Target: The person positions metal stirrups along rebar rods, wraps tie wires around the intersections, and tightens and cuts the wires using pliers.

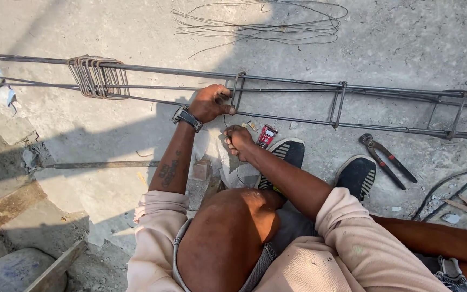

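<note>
Rebar cage [298, 100] — lying across the concrete floor | left hand [209, 103] fingers wrapped round a stirrup [237, 92] | right hand [239, 141] closed just below, contents unclear — judged: hold stirrup square.

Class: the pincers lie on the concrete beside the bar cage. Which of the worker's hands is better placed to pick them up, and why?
Probably the right hand: the pincers lie on its side, past the shoes. The left hand grips the bar cage farther away.
</note>
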